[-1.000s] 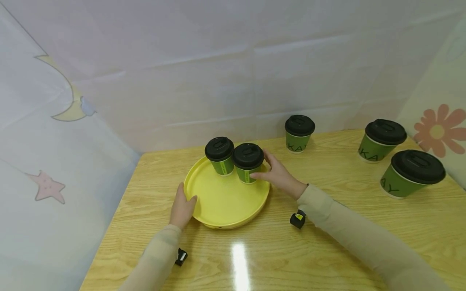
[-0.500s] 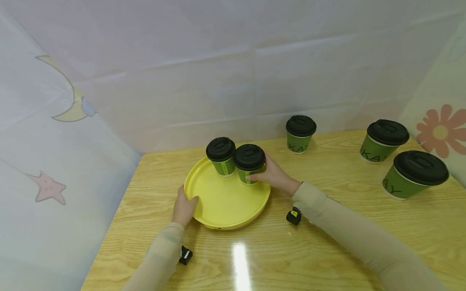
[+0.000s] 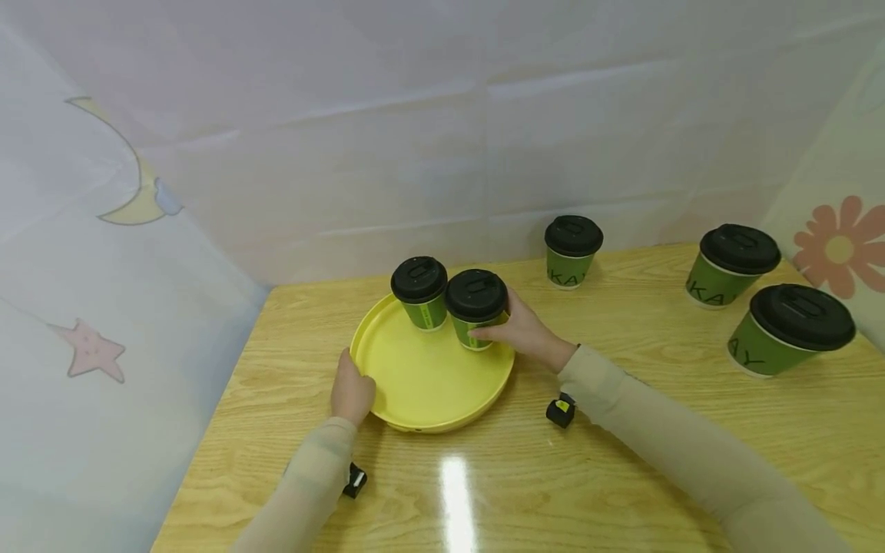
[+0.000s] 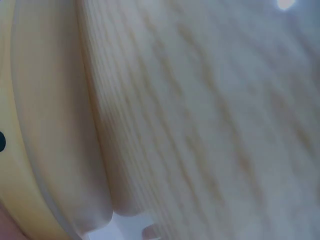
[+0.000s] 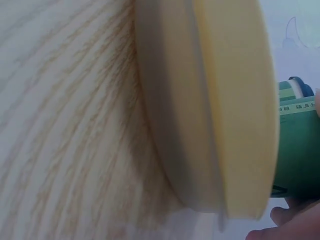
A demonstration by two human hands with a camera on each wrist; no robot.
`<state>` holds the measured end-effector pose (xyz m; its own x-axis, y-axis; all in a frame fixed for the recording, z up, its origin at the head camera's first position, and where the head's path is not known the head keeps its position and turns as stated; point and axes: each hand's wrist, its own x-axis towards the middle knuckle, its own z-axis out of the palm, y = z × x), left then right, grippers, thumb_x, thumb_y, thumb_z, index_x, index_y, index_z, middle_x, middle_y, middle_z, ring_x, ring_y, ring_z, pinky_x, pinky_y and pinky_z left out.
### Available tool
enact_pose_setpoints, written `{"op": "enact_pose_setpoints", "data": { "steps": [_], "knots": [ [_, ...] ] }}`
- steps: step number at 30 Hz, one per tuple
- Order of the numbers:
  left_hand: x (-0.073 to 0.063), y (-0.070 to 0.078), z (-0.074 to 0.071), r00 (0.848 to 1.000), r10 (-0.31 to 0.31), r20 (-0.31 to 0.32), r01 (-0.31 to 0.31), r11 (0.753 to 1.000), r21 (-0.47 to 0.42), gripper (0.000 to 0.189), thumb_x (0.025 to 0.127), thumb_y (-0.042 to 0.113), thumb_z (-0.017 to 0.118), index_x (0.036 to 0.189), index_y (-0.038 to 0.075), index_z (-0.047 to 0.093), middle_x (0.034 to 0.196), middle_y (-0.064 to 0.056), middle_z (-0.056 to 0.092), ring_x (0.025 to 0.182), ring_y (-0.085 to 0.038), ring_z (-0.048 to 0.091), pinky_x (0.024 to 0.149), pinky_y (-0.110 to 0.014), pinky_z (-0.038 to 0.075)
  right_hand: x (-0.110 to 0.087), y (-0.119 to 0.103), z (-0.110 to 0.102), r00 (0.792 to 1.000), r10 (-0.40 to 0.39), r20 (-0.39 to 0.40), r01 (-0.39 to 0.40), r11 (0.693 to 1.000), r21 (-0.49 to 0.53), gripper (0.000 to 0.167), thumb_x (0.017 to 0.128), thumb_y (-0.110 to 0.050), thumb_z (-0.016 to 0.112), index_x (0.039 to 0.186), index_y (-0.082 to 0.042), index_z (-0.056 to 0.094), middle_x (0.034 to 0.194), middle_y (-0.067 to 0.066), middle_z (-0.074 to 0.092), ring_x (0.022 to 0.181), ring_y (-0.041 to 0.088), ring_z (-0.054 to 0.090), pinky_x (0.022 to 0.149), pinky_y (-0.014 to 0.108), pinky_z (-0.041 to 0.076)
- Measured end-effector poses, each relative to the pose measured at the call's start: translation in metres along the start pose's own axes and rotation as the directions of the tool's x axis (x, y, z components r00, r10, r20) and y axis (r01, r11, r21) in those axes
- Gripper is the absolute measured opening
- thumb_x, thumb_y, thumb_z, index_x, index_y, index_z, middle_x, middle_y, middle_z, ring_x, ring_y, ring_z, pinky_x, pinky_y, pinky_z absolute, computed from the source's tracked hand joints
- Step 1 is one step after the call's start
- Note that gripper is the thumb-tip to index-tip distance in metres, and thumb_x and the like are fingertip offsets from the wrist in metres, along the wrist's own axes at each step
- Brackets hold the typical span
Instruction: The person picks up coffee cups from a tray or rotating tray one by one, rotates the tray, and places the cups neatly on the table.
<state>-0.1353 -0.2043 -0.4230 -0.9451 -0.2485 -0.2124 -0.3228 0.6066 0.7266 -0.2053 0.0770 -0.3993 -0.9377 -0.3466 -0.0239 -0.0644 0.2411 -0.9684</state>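
My right hand (image 3: 528, 332) grips a green paper coffee cup (image 3: 465, 332) with a black lid. The cup stands upright on the right back part of a round yellow tray (image 3: 429, 392). Beside it, on the tray's back edge, stands a second lidded coffee cup (image 3: 423, 313). My left hand (image 3: 353, 390) holds the tray's left rim, the thumb over the edge. In the right wrist view, fingers (image 5: 295, 225) show below the held cup (image 5: 300, 150), behind the tray's side wall (image 5: 210, 115). The left wrist view shows mostly the tray's side (image 4: 55, 125) close over the wood.
Several other lidded cups stand to the right: one cup (image 3: 571, 253) at the back near the wall, another (image 3: 729, 269) at the back right, and a third (image 3: 791, 330) in front of that. Cloth walls (image 3: 373, 200) close off the wooden table (image 3: 290, 330) behind and on both sides.
My left thumb has drawn in closer to the tray's rim. The right hand keeps its hold on the cup, and tray and cups stay almost where they were.
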Motion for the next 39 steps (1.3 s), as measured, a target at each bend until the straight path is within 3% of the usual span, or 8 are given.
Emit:
{"op": "enact_pose_setpoints", "data": {
  "steps": [8, 17, 21, 30, 39],
  "knots": [
    [-0.001, 0.003, -0.001, 1.0, -0.018, -0.011, 0.019, 0.999, 0.04, 0.068, 0.087, -0.009, 0.038, 0.148, -0.014, 0.009, 0.151, -0.034, 0.022, 0.136, -0.046, 0.029, 0.113, -0.052, 0.025, -0.015, -0.015, -0.008, 0.999, -0.052, -0.012, 0.052, 0.999, 0.012, 0.093, 0.081, -0.012, 0.08, 0.153, -0.011, 0.022, 0.154, 0.013, 0.031, 0.143, 0.032, 0.025, 0.115, 0.051, 0.021],
    [0.0, 0.002, 0.0, 1.0, -0.027, -0.012, 0.028, 0.998, 0.051, 0.068, 0.087, -0.009, 0.039, 0.148, -0.013, 0.01, 0.15, -0.033, 0.026, 0.134, -0.046, 0.033, 0.112, -0.052, 0.028, -0.026, -0.029, -0.019, 0.989, -0.146, -0.02, 0.148, 0.986, 0.083, 0.086, 0.083, -0.001, 0.075, 0.152, -0.008, 0.023, 0.15, 0.014, 0.035, 0.135, 0.03, 0.037, 0.112, 0.046, 0.03],
    [0.001, 0.001, 0.001, 1.0, -0.023, -0.015, 0.024, 0.998, 0.055, 0.067, 0.087, -0.009, 0.038, 0.148, -0.014, 0.01, 0.15, -0.034, 0.025, 0.135, -0.046, 0.032, 0.112, -0.052, 0.027, -0.03, -0.031, -0.024, 0.99, -0.134, -0.035, 0.137, 0.986, 0.093, 0.086, 0.083, 0.0, 0.074, 0.152, -0.008, 0.022, 0.148, 0.014, 0.037, 0.131, 0.029, 0.041, 0.109, 0.047, 0.034],
    [-0.003, 0.001, 0.001, 0.999, -0.042, 0.012, 0.042, 0.999, 0.005, 0.067, 0.089, -0.011, 0.038, 0.149, -0.011, 0.009, 0.149, -0.032, 0.028, 0.133, -0.044, 0.036, 0.111, -0.051, 0.031, -0.038, -0.028, -0.036, 0.991, -0.118, -0.062, 0.125, 0.986, 0.114, 0.084, 0.084, 0.002, 0.073, 0.149, -0.001, 0.02, 0.147, 0.02, 0.035, 0.134, 0.033, 0.036, 0.111, 0.047, 0.032],
    [-0.001, 0.001, 0.002, 0.999, -0.036, -0.015, 0.037, 0.999, 0.039, 0.066, 0.088, -0.009, 0.039, 0.148, -0.012, 0.013, 0.146, -0.033, 0.031, 0.129, -0.045, 0.04, 0.109, -0.052, 0.033, -0.046, -0.027, -0.046, 0.988, -0.111, -0.103, 0.119, 0.99, 0.08, 0.087, 0.083, 0.002, 0.074, 0.15, -0.003, 0.019, 0.147, 0.019, 0.034, 0.135, 0.034, 0.034, 0.11, 0.05, 0.031]
  ]
}}
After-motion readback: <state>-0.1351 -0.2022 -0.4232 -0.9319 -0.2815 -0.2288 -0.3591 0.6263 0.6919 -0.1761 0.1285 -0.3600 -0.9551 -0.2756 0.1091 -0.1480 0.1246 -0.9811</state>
